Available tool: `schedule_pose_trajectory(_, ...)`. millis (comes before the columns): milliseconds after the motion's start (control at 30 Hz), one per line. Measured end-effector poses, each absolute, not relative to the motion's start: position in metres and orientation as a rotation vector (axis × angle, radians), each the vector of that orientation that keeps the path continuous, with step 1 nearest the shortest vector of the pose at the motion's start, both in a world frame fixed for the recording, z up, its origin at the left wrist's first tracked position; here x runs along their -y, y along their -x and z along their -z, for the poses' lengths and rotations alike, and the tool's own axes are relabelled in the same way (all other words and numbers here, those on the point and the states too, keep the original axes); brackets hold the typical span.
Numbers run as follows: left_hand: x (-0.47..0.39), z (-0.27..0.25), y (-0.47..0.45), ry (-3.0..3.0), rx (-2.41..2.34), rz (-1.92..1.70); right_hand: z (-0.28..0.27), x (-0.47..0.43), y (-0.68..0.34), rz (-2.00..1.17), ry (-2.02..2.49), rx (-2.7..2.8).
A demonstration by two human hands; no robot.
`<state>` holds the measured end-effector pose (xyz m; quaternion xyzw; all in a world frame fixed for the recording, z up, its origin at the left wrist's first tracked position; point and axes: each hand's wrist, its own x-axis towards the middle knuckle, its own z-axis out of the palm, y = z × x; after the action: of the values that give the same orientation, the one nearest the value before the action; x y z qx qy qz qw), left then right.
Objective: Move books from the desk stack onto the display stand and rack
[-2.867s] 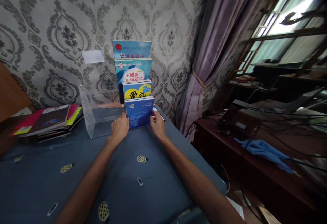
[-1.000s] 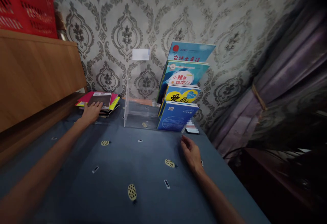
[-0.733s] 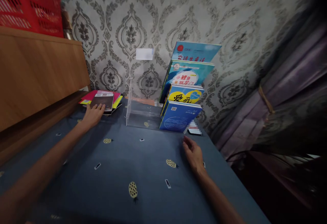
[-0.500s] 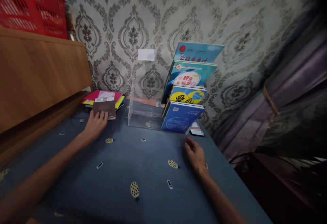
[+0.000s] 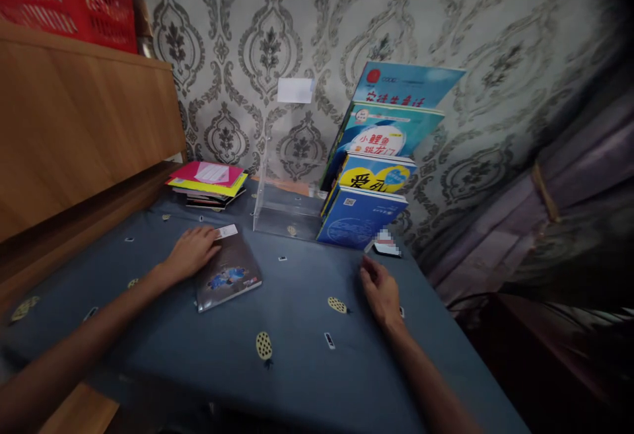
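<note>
My left hand has its fingers over the upper left edge of a dark grey book with a blue picture and a white label strip. The book is at the left of the cloth, turned at an angle. Loosely curled, with nothing in it, my right hand rests on the cloth at the right. A clear plastic book stand is at the back. Leaning in its right side is a stepped row of books, a blue book in front.
A pile of books and papers lies back left, beside a wooden cabinet bearing a red basket. Right of the stand is a small blurred object. A curtain hangs beyond the right edge of the dark blue tablecloth.
The dark grey book has come off the pile toward me and to the right, turning at an angle, with my left hand on it. My right hand has stayed nearly still.
</note>
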<state>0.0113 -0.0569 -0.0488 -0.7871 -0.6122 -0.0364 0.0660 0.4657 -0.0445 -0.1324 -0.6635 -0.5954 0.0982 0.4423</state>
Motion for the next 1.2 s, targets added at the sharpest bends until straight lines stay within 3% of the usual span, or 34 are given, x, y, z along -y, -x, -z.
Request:
schedule_pose_trajectory(367, 0.056, 0.044, -0.008, 2.276, 2.07, -0.109, 0.112, 0.059, -0.444, -0.228, 1.579, 1.785)
schedule_pose_trajectory(867, 0.084, 0.048, -0.095, 2.442, 1.821, -0.134, 0.097, 0.08, -0.407, -0.406, 1.332, 2.056)
schedule_pose_trajectory(1100, 0.08, 0.076, -0.123, 2.778, 1.169, 0.347, 0.099, 0.081, -0.393, -0.301, 1.325, 2.126)
schedule_pose_trajectory(1200, 0.079, 0.093, -0.144, 2.9, 0.964, 0.383, 0.104, 0.08, -0.392, -0.23, 1.333, 2.158)
